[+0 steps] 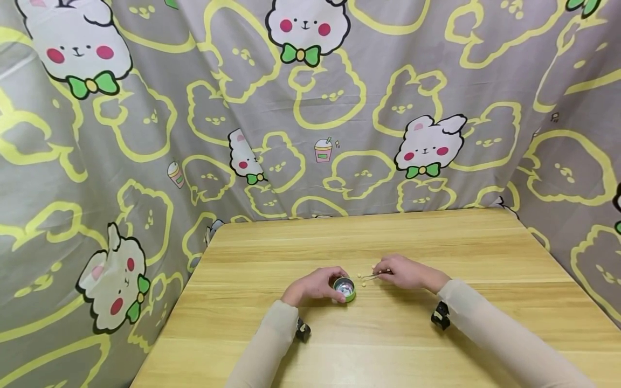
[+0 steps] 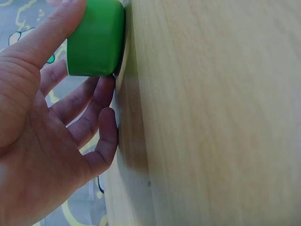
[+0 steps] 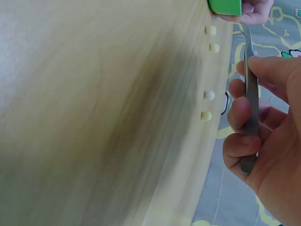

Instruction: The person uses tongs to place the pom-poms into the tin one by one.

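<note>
On the wooden table my left hand [image 1: 317, 283] holds a small round green container [image 1: 350, 298], its thumb on the near side and other fingers round the far side. The left wrist view shows its smooth green wall [image 2: 96, 40] standing on the table. Something pale and shiny shows inside, too small to tell. My right hand [image 1: 407, 272] grips metal tweezers [image 3: 252, 103], their tips pointing toward the container. Several small pale-yellow pieces [image 3: 210, 30] lie loose on the table near the tweezers, some close to the container. Whether the tips touch any piece cannot be seen.
The light wooden table [image 1: 378, 345] stretches around both hands. A grey curtain [image 1: 339, 178] with yellow outlines and white cartoon animals hangs behind and along the sides. Dark devices [image 1: 440, 316] sit at both wrists.
</note>
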The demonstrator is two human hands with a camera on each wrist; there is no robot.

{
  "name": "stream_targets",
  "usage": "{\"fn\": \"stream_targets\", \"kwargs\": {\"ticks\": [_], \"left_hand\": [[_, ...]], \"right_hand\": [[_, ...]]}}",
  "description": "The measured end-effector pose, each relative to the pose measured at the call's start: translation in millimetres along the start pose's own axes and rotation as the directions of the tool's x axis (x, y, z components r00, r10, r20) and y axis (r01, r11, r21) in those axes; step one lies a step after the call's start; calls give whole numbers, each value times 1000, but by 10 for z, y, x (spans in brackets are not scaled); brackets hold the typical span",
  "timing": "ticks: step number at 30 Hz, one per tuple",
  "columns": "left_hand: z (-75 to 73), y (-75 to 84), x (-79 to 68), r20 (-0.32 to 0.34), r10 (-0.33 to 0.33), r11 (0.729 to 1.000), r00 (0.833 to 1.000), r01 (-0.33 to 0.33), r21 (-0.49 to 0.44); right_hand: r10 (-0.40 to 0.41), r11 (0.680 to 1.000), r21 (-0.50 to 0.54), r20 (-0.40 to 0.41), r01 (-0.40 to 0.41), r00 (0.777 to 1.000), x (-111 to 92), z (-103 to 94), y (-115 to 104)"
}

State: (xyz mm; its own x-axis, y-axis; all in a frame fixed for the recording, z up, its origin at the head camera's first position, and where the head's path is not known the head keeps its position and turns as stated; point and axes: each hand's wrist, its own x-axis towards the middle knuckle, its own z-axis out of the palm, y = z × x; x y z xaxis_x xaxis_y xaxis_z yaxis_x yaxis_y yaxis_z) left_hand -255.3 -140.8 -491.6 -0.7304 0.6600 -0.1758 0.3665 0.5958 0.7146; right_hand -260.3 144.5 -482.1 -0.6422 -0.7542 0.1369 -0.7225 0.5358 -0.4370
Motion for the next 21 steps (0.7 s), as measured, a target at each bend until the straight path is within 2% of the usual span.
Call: {"fn": "stream_targets", "kwargs": {"ticks": [21], "left_hand": [[-2,2,-2,-5,19,1000,1000,-19,13]], "right_hand": [[-31,999,-16,14,31,999,22,112,80]]}}
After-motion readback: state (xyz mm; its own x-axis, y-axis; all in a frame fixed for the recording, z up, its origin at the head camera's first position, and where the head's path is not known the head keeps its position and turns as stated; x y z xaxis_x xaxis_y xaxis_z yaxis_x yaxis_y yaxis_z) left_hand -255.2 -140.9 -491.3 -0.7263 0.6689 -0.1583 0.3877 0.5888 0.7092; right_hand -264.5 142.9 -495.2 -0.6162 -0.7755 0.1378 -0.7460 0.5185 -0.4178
